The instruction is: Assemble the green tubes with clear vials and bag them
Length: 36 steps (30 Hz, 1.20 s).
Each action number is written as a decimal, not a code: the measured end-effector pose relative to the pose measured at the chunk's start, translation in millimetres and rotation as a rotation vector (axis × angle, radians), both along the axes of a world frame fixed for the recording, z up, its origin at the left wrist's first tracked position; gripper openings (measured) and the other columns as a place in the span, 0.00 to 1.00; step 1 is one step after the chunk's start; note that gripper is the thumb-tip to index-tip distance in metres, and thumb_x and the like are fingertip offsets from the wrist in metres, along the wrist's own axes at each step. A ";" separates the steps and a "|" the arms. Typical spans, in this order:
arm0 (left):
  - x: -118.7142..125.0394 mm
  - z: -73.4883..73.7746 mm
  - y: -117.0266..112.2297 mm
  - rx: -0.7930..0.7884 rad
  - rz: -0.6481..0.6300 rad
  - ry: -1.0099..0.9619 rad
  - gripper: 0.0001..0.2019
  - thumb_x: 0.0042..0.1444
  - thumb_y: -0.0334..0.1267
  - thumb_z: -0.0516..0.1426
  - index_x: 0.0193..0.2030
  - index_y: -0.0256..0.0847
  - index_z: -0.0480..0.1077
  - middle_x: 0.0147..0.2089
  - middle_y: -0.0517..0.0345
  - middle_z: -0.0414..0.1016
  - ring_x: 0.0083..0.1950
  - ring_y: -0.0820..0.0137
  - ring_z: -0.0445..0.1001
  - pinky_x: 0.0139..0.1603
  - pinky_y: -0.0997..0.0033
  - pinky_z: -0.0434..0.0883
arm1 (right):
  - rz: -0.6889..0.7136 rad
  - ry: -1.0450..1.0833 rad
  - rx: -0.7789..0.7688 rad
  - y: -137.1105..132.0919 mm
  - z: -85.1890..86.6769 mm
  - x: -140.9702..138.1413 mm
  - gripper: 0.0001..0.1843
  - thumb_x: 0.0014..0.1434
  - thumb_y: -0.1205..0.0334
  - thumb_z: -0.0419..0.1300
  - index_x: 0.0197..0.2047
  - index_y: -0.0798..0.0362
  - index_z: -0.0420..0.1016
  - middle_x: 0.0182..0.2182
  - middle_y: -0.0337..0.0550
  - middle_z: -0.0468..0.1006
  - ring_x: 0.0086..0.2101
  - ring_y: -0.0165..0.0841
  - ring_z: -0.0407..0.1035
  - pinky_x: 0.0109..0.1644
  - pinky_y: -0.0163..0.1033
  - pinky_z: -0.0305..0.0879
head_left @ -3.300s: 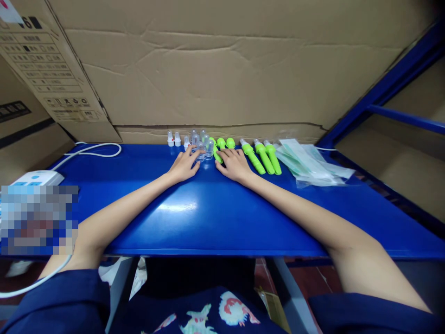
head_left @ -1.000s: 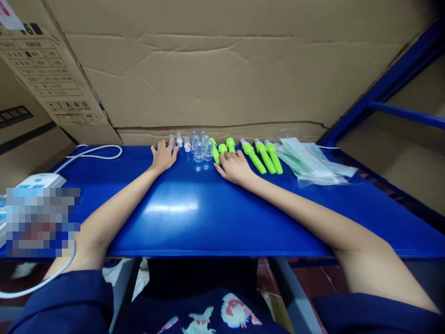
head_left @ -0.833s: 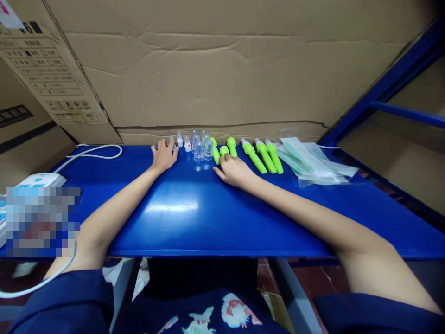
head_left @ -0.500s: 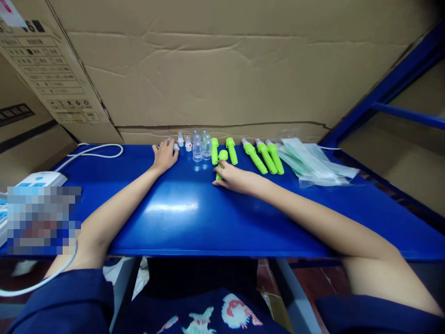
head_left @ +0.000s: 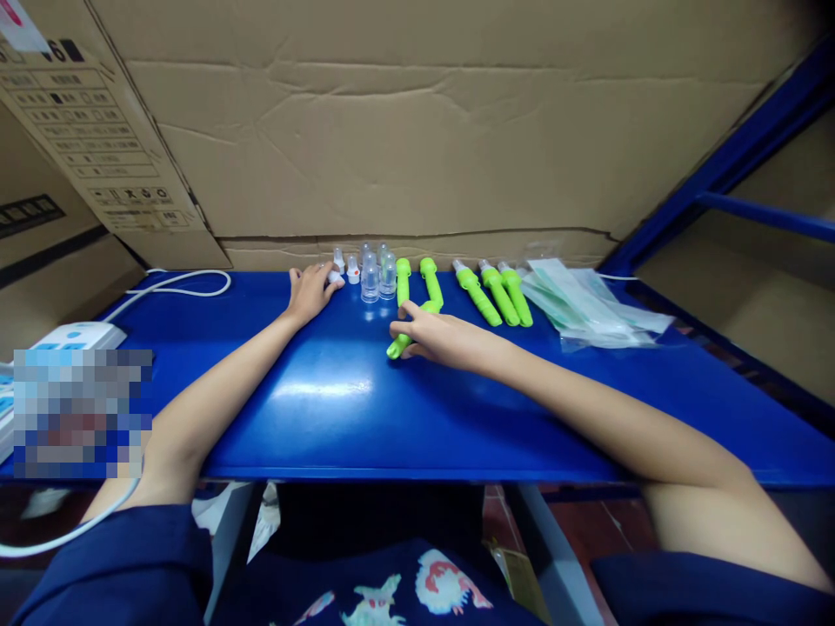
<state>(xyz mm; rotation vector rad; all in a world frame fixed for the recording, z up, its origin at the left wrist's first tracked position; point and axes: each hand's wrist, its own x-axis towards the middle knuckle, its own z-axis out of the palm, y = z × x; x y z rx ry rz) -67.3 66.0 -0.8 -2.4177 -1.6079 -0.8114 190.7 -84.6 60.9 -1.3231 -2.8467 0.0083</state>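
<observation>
My right hand (head_left: 438, 336) has its fingers closed round a bright green plastic handle (head_left: 397, 348), which lies slanted just above the blue table. Behind it are two more green handles (head_left: 403, 276). At the left, the fingers of my left hand (head_left: 313, 294) are closed on a small white-based piece (head_left: 335, 277), mostly hidden by them. Beside that hand stand two small clear-topped white pieces (head_left: 353, 269). Several clear plastic domes (head_left: 370, 283) are grouped between my hands. Further right lie three green handles with clear tips (head_left: 501, 296).
Flat clear plastic bags (head_left: 591, 304) with pale green contents lie at the right of the blue table (head_left: 313, 435). A white power strip (head_left: 78, 335) with a cable (head_left: 189, 283) is at the left. Cardboard (head_left: 417, 156) walls the back, and a blue frame (head_left: 718, 148) rises at the right.
The green handle in my right hand has turned from upright to slanted, its lower end swinging toward the left. My left hand has shifted slightly right with the small white-based piece.
</observation>
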 end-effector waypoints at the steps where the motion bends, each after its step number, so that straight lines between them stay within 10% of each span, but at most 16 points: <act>1: -0.4 -0.4 0.5 0.010 0.003 0.003 0.15 0.65 0.48 0.56 0.53 0.44 0.72 0.50 0.47 0.78 0.54 0.50 0.74 0.57 0.49 0.59 | 0.009 0.012 0.023 -0.7 1.2 -0.6 0.11 0.63 0.64 0.63 0.49 0.54 0.74 0.52 0.53 0.68 0.31 0.29 0.69 0.35 0.38 0.63; 9: 1.9 1.7 -3.1 0.018 -0.004 -0.022 0.19 0.64 0.56 0.55 0.48 0.43 0.71 0.50 0.48 0.77 0.53 0.55 0.74 0.55 0.56 0.62 | 0.053 0.114 0.264 10.1 -2.0 -5.3 0.13 0.70 0.59 0.53 0.49 0.60 0.70 0.44 0.58 0.75 0.43 0.44 0.70 0.45 0.45 0.63; 14: 3.6 4.8 -6.1 -0.032 -0.016 -0.033 0.18 0.64 0.55 0.56 0.47 0.43 0.71 0.46 0.52 0.80 0.51 0.56 0.76 0.56 0.57 0.61 | -0.076 0.278 0.111 16.3 -4.5 -2.7 0.17 0.72 0.60 0.44 0.58 0.58 0.64 0.46 0.57 0.78 0.43 0.43 0.73 0.43 0.43 0.66; 36: 2.6 4.9 -6.9 0.054 -0.056 -0.144 0.16 0.63 0.52 0.57 0.48 0.43 0.74 0.50 0.50 0.80 0.50 0.58 0.77 0.54 0.59 0.66 | -0.155 0.336 0.182 31.7 -7.3 7.3 0.16 0.68 0.56 0.50 0.53 0.56 0.67 0.51 0.57 0.76 0.48 0.48 0.72 0.48 0.48 0.67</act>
